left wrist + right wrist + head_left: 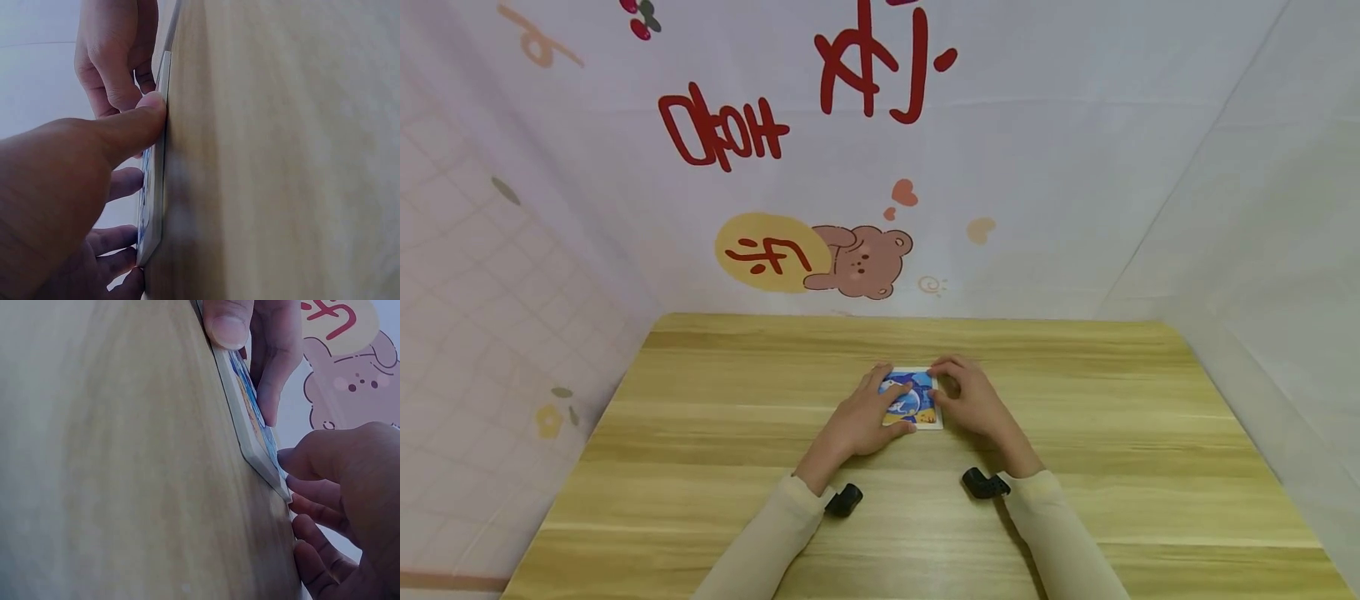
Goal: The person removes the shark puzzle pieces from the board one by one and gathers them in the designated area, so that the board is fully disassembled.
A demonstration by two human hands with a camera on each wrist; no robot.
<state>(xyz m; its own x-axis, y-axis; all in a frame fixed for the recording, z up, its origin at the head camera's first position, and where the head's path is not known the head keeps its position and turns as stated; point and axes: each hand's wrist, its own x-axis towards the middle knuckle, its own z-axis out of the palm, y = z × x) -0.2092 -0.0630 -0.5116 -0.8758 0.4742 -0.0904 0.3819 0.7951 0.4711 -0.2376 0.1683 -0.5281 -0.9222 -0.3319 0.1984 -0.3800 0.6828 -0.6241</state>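
Note:
A small square picture board (926, 412) with a white border and a blue sea scene lies flat on the wooden table. My left hand (861, 421) spans its left side, thumb along the near edge and fingers toward the far edge, one finger across the picture. From the right, my right hand (976, 402) holds the far right part with bent fingers, thumb tip on the picture. In the left wrist view the board (153, 194) appears edge-on under the left thumb. The right wrist view shows its pale side (253, 439), with the right hand's other fingers curled beside the corner.
The wooden table (1075, 433) reaches back to a white cloth wall (1037, 150) with red characters and a printed bear (868, 262). Cloth also hangs at both sides. A black wrist camera (844, 500) sits at the left cuff, another camera (983, 483) at the right.

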